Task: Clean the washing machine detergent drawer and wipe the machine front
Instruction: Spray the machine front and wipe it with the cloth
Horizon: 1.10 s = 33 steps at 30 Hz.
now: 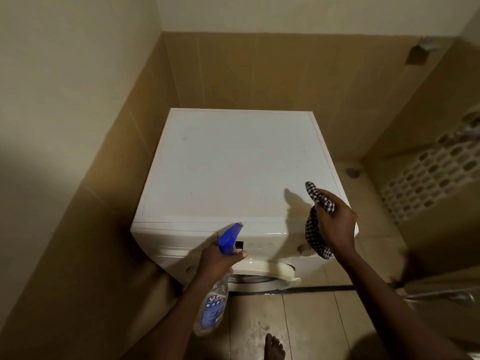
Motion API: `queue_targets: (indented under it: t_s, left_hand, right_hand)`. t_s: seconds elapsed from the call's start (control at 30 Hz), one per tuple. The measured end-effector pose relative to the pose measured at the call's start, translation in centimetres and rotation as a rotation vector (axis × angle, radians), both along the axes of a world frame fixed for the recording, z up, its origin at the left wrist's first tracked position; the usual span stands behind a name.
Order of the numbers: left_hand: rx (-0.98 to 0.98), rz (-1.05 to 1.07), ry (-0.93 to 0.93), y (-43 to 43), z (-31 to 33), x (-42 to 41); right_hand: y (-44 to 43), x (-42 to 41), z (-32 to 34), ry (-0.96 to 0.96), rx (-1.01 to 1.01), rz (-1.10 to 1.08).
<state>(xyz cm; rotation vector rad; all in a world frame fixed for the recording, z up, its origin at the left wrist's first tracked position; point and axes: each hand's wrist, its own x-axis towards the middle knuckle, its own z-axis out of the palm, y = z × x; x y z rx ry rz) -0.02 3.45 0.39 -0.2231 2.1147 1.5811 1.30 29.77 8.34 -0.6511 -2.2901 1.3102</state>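
While standing before the white washing machine (233, 165), plants a bare foot (274, 345) on the smeared floor tiles (311, 320) just in front of its door. Grips a clear spray bottle (211, 305) by the neck with the left hand (215, 261), fingers curled round it below the blue trigger head (230, 237), index finger stretched out under the trigger. Holds it clear of the machine's front, nozzle up near the top edge of the control panel. Clutches a bunched black-and-white checked cloth (313, 224) in the right hand (335, 222), over the machine's front right corner, one end poking up above the lid, the other hanging down before the panel beside a round knob (301, 248). At the left end of the machine's front: the detergent drawer (179, 239), pushed in flush. Below the panel, the round door (270, 271); cannot tell whether fully shut. Farther back, the machine's flat lid, faintly stained. Behind and beside the machine, brown wall tiles (259, 74). Right of it, a floor drain (352, 172) and a white perforated panel (428, 175).
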Motion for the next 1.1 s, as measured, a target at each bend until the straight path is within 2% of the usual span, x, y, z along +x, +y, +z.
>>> queue_targets:
  t_s: [0.07, 0.13, 0.43, 1.1]
  left_hand:
    - [0.004, -0.004, -0.017, -0.1, -0.3, -0.2]
    - [-0.024, -0.105, -0.017, 6.1, -0.6, 0.0]
    - [-0.048, -0.208, 0.008, 9.2, -0.3, 0.7]
    - [-0.071, -0.422, -0.014, 23.5, 1.8, 2.2]
  right_hand:
    - [-0.4, 0.3, -0.4, 0.001, 0.012, 0.015]
    - [5.3, 2.2, -1.5, -0.036, -0.028, -0.057]
    - [6.4, 2.7, -2.4, -0.019, 0.011, -0.028]
    - [14.4, 8.0, -3.1, -0.017, 0.015, -0.191]
